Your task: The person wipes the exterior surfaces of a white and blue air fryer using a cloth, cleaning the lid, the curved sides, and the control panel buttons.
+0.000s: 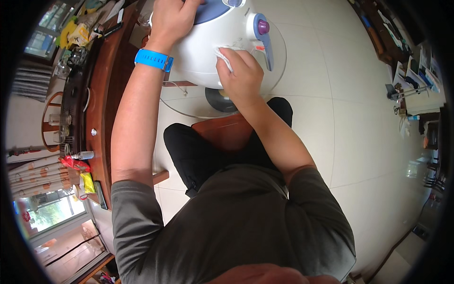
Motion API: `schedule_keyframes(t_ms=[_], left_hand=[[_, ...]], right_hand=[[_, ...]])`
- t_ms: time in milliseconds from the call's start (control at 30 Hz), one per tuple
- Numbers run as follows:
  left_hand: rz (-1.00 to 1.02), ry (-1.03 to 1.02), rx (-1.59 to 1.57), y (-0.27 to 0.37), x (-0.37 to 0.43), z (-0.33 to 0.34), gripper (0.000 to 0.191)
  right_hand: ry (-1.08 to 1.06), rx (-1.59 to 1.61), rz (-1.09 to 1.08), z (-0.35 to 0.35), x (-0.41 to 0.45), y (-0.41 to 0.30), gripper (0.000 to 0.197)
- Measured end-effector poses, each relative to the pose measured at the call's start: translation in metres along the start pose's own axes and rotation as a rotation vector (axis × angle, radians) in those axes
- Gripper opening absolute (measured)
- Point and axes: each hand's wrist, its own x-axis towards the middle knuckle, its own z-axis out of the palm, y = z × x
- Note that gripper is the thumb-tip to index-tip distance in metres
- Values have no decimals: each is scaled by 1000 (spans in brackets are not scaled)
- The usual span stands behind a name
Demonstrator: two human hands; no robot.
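Observation:
A rounded white kitchen appliance [198,53] with a blue lid area stands in front of me on a round glass tabletop [282,60]. On its right side are a blue handle [269,53] and a purple knob or button [263,27]. My right hand [243,72] pinches a folded white tissue or cloth [224,56] and presses it against the appliance's white side. Faint grey marks show just above the cloth. My left hand [173,17] lies over the upper left of the appliance, its fingertips partly past the picture's top edge. A blue watch strap [152,59] circles that wrist.
Below the glass are a dark round base [216,99] and a white power plug [185,93]. A reddish-brown seat [225,131] shows between my knees. Along the left runs a wooden table [101,117] with glass jars [58,119] and a spray bottle [85,155].

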Motion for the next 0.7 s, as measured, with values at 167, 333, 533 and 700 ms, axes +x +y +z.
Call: schedule_keyframes(t_ms=[167, 333, 533, 700], left_hand=[[55, -9, 28, 0, 0, -1, 47], [50, 9, 13, -3, -1, -1, 49], [6, 1, 8, -5, -1, 0, 50], [37, 15, 9, -5, -1, 1, 51]], right_hand=[[-7, -106, 22, -1, -10, 1, 25], [-67, -71, 58, -9, -16, 2, 26], [-36, -74, 48, -3, -1, -7, 25], [-3, -112, -13, -3, -15, 4, 27]])
